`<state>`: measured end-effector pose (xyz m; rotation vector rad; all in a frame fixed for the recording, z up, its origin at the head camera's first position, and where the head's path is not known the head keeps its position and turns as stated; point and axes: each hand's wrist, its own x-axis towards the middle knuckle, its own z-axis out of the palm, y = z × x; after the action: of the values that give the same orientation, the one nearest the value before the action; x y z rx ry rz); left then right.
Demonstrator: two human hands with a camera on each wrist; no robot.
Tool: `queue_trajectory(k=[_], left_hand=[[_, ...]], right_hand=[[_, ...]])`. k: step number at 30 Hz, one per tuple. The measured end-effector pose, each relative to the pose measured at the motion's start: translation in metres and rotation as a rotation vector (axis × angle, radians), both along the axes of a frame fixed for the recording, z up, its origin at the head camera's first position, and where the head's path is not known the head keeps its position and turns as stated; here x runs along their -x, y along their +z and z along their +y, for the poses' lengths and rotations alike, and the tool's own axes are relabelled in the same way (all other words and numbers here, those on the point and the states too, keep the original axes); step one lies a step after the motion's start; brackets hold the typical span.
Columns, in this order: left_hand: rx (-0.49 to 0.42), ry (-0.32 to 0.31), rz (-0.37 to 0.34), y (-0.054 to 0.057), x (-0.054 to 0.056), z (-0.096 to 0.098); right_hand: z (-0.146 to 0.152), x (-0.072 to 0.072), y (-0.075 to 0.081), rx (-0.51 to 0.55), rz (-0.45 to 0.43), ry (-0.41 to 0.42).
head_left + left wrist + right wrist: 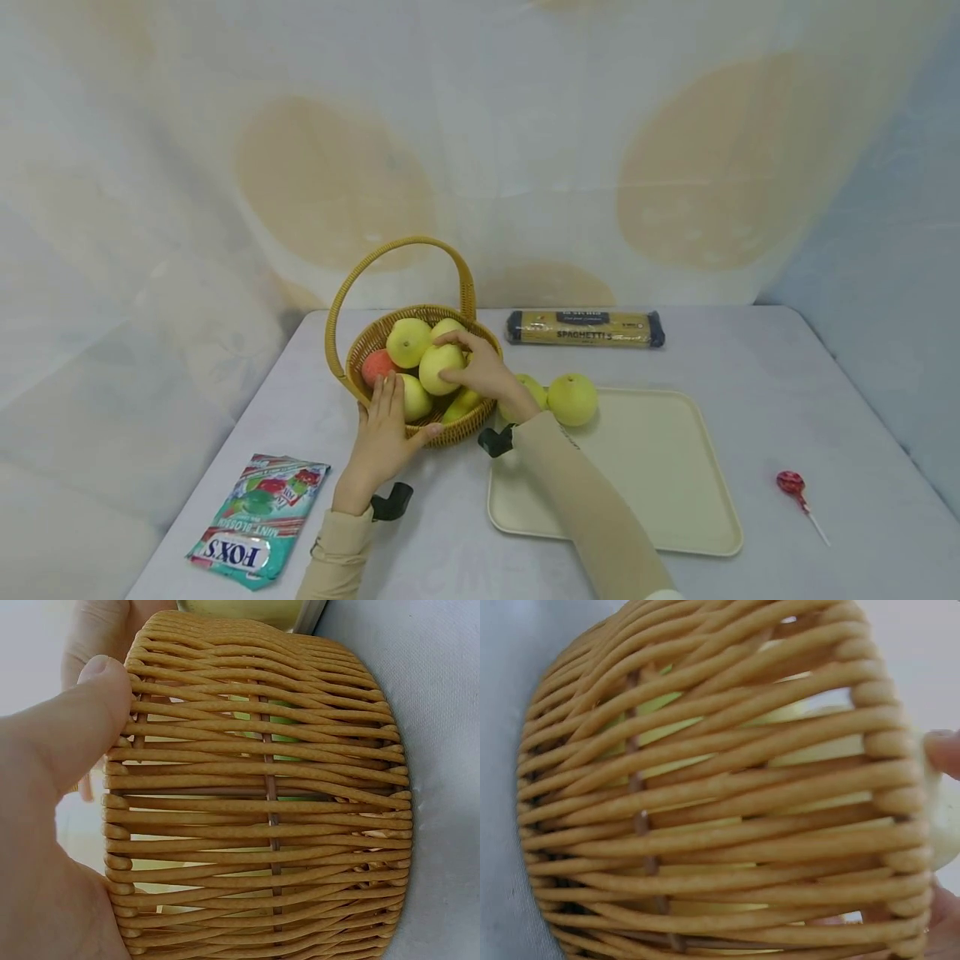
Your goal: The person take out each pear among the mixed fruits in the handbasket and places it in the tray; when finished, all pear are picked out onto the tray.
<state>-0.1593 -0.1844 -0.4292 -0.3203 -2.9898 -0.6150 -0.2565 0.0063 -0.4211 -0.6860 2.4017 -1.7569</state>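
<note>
- While the right hand (486,367) pinches a yellow fruit (439,370) at the mouth of the basket (450,435), the left hand (385,435) rests spread against it.
- The basket stands on the desk (442,533).

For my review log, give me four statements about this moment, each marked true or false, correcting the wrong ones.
1. The right hand grips a yellowish fruit at the basket. True.
2. The spaghetti pack lies on the tray. False: the spaghetti pack lies behind the tray.
3. The lollipop lies right of the tray. True.
4. The left hand holds the candy bag. False: the left hand touches the basket's rim.
</note>
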Motion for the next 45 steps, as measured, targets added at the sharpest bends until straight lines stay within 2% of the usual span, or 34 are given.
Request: queue_trajectory(k=[8,13,18,22,27,33,40,45], left_hand=[[-0.001,0.005,-0.008,0.001,0.000,-0.001],[-0.002,-0.004,-0.006,0.001,0.000,0.000],[-0.004,-0.011,0.004,0.000,0.001,0.002],[-0.007,-0.012,0.001,-0.001,0.001,0.003],[-0.009,-0.013,0.006,0.000,0.002,0.004],[0.001,-0.017,-0.001,0.001,0.002,0.005],[0.001,-0.016,0.008,0.000,0.002,0.005],[-0.005,-0.015,-0.003,-0.002,0.002,0.005]], right_hand=[[0.006,0.003,0.004,0.175,-0.025,-0.015],[0.013,-0.001,0.010,0.261,-0.049,0.008],[0.024,-0.004,0.016,0.345,-0.076,-0.020],[0.039,-0.004,0.022,0.388,-0.060,-0.032],[0.063,-0.006,0.031,0.416,-0.036,-0.030],[0.096,-0.008,0.036,0.412,-0.029,-0.109],[0.129,-0.009,0.033,0.410,-0.004,-0.180],[0.153,-0.015,0.031,0.378,0.004,-0.231]])
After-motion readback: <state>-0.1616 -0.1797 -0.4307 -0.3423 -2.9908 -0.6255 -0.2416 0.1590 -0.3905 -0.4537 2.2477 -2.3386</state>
